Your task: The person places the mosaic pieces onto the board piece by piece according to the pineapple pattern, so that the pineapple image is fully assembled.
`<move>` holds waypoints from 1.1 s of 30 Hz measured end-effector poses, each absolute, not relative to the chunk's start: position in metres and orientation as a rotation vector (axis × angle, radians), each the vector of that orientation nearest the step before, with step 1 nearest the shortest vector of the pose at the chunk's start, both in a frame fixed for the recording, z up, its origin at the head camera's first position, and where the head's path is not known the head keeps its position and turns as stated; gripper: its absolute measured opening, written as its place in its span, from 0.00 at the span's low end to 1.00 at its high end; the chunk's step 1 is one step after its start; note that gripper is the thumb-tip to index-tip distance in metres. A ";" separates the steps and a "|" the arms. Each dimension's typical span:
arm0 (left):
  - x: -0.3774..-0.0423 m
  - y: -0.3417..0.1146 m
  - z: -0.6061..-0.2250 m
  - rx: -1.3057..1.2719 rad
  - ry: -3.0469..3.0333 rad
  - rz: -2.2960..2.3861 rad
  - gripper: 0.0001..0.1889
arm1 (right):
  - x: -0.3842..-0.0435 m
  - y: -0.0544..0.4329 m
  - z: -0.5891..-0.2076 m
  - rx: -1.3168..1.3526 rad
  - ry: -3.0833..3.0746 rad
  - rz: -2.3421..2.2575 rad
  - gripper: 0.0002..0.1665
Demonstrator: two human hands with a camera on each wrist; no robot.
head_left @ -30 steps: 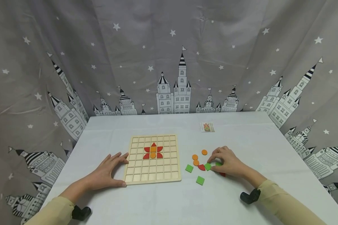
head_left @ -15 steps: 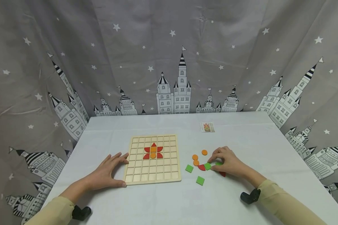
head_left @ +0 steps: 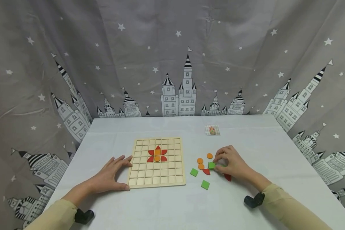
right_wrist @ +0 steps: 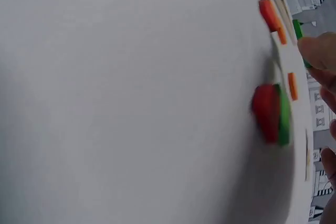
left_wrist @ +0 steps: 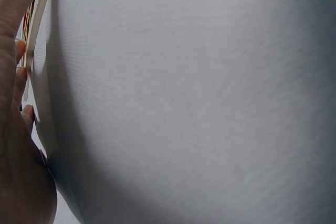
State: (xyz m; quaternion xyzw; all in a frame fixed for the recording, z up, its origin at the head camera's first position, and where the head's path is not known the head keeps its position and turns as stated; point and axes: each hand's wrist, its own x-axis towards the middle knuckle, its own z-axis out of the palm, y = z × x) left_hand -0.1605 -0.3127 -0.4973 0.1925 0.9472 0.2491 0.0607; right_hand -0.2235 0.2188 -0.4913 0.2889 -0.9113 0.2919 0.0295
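Observation:
My left hand (head_left: 109, 175) rests against the left edge of a square wooden grid board (head_left: 155, 184), its thumb at the near corner. In the board's upper middle lie an orange square (head_left: 157, 152), an orange disc (head_left: 157, 158) and several red pieces around them. Between thumb and fingers, my right hand (head_left: 231, 163) pinches a green square tile (head_left: 211, 165). The right wrist view shows this tile (right_wrist: 297, 28) raised off the table. Under that hand lie a red quarter-round piece (head_left: 227, 177) and another green tile (right_wrist: 283, 116), partly hidden in the head view.
Left of my right hand lie orange discs (head_left: 209, 156), a red quarter-round (head_left: 206, 172) and two green squares (head_left: 194, 172). A small picture card (head_left: 212, 130) lies farther back on the white table (head_left: 172, 210). A grey castle-print curtain (head_left: 138, 38) hangs behind.
My right hand has lifted the green square slightly off the table, uncovering more of the red piece beside it. The left hand keeps its place at the board. The head view has shifted a little.

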 end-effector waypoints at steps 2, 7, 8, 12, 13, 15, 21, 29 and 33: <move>-0.160 -0.312 -0.498 0.584 2.868 0.751 0.46 | -0.226 0.211 -0.487 0.891 -2.768 0.918 0.11; -0.159 -0.313 -0.497 0.583 2.864 0.759 0.46 | -0.231 0.171 -0.478 0.942 -2.707 0.917 0.09; -0.159 -0.313 -0.497 0.584 2.862 0.761 0.46 | -0.231 0.161 -0.476 0.959 -2.699 0.914 0.09; -0.159 -0.314 -0.497 0.595 2.859 0.765 0.46 | -0.231 0.118 -0.471 1.040 -2.669 0.903 0.09; -0.159 -0.314 -0.497 0.599 2.859 0.768 0.46 | -0.231 0.107 -0.471 1.056 -2.665 0.889 0.09; -0.159 -0.314 -0.497 0.613 2.863 0.767 0.46 | -0.230 0.087 -0.471 1.077 -2.668 0.868 0.09; -0.161 -0.313 -0.497 0.619 2.865 0.757 0.46 | -0.230 0.042 -0.480 1.118 -2.665 0.760 0.06; -0.160 -0.314 -0.495 0.635 2.866 0.770 0.46 | -0.225 0.017 -0.490 1.104 -2.684 0.695 0.07; -0.160 -0.315 -0.495 0.646 2.865 0.782 0.46 | -0.223 0.012 -0.492 1.092 -2.692 0.690 0.08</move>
